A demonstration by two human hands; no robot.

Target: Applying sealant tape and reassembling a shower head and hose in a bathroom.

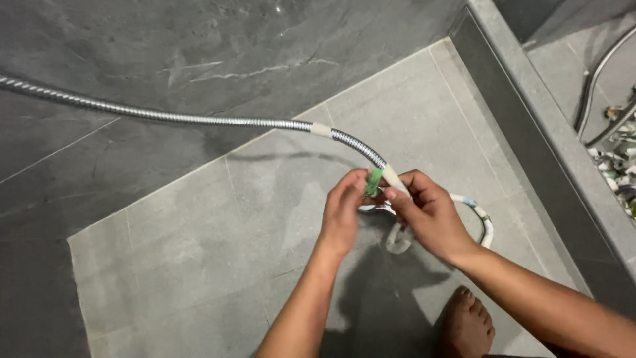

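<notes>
Hose [199, 119]: ribbed metal, runs from the left wall to the hands above the floor tile [199, 252]. Left hand [343, 215] pinches a green tab [375, 181] at the hose end; right hand [430, 215], just right, pinches the white tip [392, 178]. Risk: the tab probably tears or slips if pulled against the springy hose.

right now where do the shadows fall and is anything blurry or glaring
Head view: the hands, left hand and right hand, cast a soft shadow down onto the grey floor tiles; the metal hose carries bright glints and a faint shadow; clutter at the right edge is blurred.
</notes>
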